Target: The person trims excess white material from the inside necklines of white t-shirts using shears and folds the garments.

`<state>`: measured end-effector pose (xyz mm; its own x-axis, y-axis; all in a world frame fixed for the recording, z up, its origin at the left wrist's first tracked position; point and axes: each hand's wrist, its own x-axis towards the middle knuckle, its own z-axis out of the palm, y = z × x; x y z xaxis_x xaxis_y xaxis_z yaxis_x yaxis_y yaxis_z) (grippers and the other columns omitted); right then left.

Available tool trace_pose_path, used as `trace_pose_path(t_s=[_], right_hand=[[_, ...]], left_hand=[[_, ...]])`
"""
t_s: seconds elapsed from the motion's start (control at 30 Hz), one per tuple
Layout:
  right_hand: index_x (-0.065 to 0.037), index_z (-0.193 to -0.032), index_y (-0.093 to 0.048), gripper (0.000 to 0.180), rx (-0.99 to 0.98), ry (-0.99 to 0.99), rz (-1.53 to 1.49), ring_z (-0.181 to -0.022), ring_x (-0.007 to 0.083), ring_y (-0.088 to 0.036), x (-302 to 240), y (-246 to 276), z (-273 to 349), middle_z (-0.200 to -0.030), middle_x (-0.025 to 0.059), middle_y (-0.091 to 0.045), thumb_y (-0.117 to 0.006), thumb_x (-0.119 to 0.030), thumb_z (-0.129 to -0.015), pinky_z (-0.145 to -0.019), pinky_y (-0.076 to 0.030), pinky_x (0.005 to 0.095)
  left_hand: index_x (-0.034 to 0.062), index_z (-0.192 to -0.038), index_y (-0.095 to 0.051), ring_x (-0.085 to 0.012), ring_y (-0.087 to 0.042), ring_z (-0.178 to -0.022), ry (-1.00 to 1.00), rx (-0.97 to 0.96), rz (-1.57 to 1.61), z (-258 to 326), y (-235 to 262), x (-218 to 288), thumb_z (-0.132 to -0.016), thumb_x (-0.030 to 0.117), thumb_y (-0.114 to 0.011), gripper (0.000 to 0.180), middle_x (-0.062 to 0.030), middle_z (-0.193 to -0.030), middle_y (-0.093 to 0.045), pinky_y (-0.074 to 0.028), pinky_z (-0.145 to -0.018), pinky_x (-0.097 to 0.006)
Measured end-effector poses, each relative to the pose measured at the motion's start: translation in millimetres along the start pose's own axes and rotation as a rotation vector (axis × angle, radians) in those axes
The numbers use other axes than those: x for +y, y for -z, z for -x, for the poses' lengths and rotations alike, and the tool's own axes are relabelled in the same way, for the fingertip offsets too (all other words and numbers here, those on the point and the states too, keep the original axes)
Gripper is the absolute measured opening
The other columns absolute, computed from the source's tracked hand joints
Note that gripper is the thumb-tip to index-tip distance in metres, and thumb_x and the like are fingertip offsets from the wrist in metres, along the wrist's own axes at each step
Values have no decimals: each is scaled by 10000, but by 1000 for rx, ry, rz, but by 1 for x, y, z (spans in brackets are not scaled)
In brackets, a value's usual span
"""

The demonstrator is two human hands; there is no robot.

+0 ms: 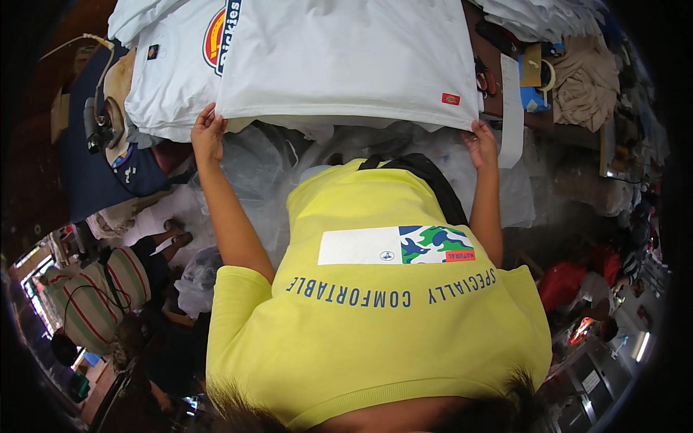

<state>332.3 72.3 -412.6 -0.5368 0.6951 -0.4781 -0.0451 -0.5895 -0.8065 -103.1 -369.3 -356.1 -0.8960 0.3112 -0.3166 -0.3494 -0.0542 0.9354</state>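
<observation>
Holding: both hands are pinching the near hem of a white t-shirt (346, 58) that's spread flat on the work table (570, 133)
Left hand: the left hand (208, 136) grips the shirt's near-left corner, fingers curled over the edge with the cloth clamped between them and the thumb
Right hand: the right hand (481, 143) has the near-right corner, fingers closed on the hem just below a tiny red tag (451, 99)
Shirt spot: it lies at the top middle of the view, on top of another white shirt with a round red and yellow logo (173, 72), which pokes out on the left side
Under the edge: crinkly clear plastic bags (281, 173) are bunched up right below the hem, between the table and the person's body
Person: wearing a yellow t-shirt (375, 303) with blue lettering and a white and camo patch, plus a black strap (426, 180) running across the chest
Left side stuff: an iron (101, 123) sits on a dark blue padded board (86, 180), near the left hand but not touching it
Right side stuff: a beige folded garment (585, 83) and a long white paper strip (511, 108) lie just beyond the right hand
Lower left: someone in a striped top (94, 296), well apart from the table
</observation>
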Motion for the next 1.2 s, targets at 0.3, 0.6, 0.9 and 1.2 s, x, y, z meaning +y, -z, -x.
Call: trace_pose_path(t_s=[0.3, 0.6, 0.9, 1.2], right_hand=[[-44, -1173, -502, 344, -82, -12, -33, -896, 162, -581, -8, 8, 9, -1000, 54, -603, -575, -209, -880, -818, -474, 321], [-13, -1164, -510, 411, -111, -40, -27, -860, 142, -576, -25, -10, 29, -975, 54, -599, -552, -316, -890, -780, -454, 281], [-28, -1019, -567, 229, -67, 108, 353, -786, 81, -535, -25, 1, 5, -886, -3, -601, -602, -186, -857, -734, -419, 233], [-19, -828, -640, 173, -19, -266, 1043, -684, 154, -592, 114, 116, 60, -713, 82, -628, -625, -186, -787, -645, -468, 289]], left_hand=[[43, -1211, -489, -137, -573, -910, 19, 17, -11, -9, 20, -23, -838, -51, -536, 387, -50, -1023, -580, -494, -809, -255], [60, -1186, -509, -130, -568, -895, 17, 53, -78, -11, 14, -19, -858, 66, -579, 336, -42, -1035, -584, -484, -763, -239], [19, -1065, -577, -54, -478, -690, -202, 116, -499, 16, -20, 6, -841, 278, -636, 348, 9, -828, -555, -367, -596, -181], [-5, -852, -622, -269, -601, -713, 222, 113, -1204, 124, 124, -210, -683, 225, -727, 305, -152, -776, -628, -459, -639, -368]])
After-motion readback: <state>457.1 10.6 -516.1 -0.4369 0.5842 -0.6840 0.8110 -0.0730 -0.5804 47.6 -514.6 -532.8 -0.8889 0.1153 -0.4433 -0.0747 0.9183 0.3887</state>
